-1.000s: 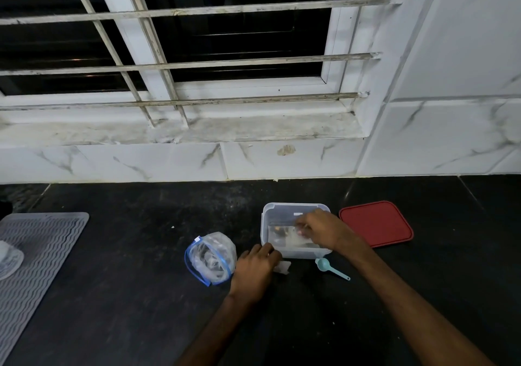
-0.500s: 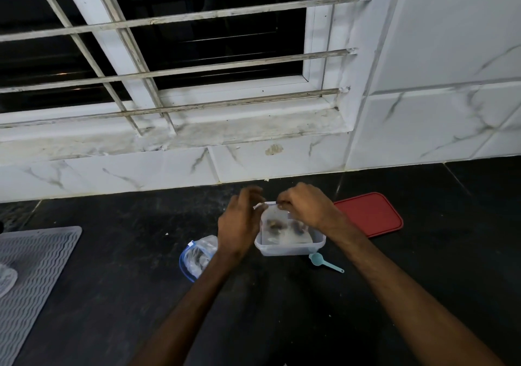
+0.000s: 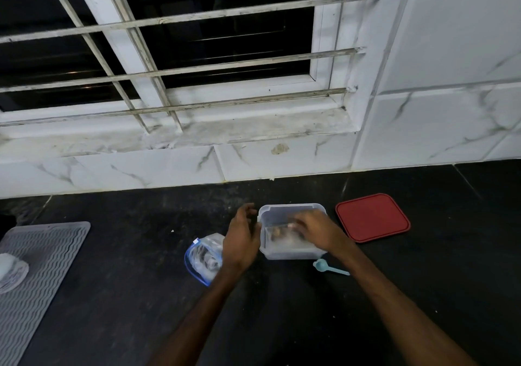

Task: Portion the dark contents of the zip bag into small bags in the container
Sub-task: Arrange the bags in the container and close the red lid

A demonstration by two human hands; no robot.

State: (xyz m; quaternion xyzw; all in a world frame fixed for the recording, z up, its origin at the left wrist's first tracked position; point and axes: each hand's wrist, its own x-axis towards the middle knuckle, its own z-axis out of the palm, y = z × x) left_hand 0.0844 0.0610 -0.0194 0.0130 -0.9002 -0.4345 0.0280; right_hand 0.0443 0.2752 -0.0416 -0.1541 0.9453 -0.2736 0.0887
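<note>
The clear plastic container [image 3: 290, 207] stands on the dark counter with small clear bags [image 3: 277, 234] of dark contents inside. My right hand [image 3: 317, 230] reaches into it palm down, and its fingers press on the small bags. My left hand [image 3: 242, 238] hovers at the container's left wall with fingers loosely spread, holding nothing. The blue-edged zip bag [image 3: 201, 257] with dark contents lies just left of that hand, partly hidden behind my wrist.
A red lid [image 3: 372, 217] lies right of the container. A small light-blue scoop [image 3: 328, 267] lies at its front right corner. A grey ribbed mat [image 3: 39, 267] with a white object [image 3: 10, 271] is at far left. The tiled wall and barred window rise behind.
My left hand rose from the counter by the zip bag to the container's left side. My right hand lifted a small bag together with the left, then lowered back into the container.
</note>
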